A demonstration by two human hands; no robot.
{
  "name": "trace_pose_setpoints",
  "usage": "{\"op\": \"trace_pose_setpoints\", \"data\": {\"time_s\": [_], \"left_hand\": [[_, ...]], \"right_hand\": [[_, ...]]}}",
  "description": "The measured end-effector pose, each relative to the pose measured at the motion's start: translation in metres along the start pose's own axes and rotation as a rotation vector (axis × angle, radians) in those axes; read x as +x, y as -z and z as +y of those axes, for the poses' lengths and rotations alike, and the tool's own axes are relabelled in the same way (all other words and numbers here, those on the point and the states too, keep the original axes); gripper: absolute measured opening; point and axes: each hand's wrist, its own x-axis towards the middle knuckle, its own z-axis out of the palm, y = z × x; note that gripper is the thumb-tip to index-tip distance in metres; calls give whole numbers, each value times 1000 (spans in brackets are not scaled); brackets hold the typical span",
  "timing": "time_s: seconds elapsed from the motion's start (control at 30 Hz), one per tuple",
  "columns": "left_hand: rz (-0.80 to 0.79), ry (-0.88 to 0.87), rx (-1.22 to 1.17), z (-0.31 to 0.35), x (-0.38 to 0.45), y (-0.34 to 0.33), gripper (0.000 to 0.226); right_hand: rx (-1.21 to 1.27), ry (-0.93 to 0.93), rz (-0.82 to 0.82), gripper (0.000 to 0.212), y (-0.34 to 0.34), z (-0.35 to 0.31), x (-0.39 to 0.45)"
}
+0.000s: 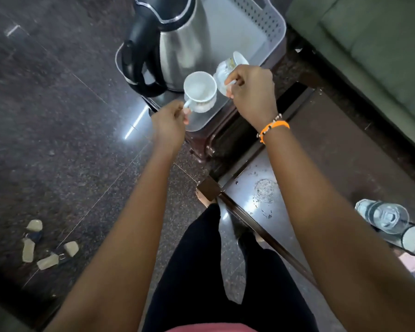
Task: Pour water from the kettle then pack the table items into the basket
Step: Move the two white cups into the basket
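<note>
A steel kettle (pixel 180 41) with a black handle stands inside a pale grey plastic basket (pixel 271 32) on a dark wooden side table. My left hand (pixel 170 121) grips the handle of a white cup (pixel 199 88) and holds it upright over the basket's near corner. My right hand (pixel 252 92) is closed on the handle of a second white cup (pixel 223 70), which is tilted on its side just right of the first. Behind it, a third white piece (pixel 240 59) pokes up in the basket; what it is I cannot tell.
A green sofa (pixel 369 44) fills the top right. A glass-topped table (pixel 261 195) with a dark wooden frame lies below the hands, with a clear glass (pixel 385 215) at its right edge. Several small beige pieces (pixel 48 245) lie on the dark stone floor, lower left.
</note>
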Motion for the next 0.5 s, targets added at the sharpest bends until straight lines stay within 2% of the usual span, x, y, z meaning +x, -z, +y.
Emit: {"op": "trace_pose_setpoints", "data": {"time_s": [0.13,0.27,0.43,0.5], "left_hand": [[-53,-3,105,0,22,-7,28],[-108,0,173,-3,32,-11,23],[-237,29,482,-2,49,-13,27],[-241,60,542,0,52,-16,29]], "right_hand": [[-130,-45,-45,27,-16,3,30],[-169,-45,-106,27,-27,7,44],[-359,27,-156,26,-40,5,50],[-452,34,-157,31,-46,4,50]]}}
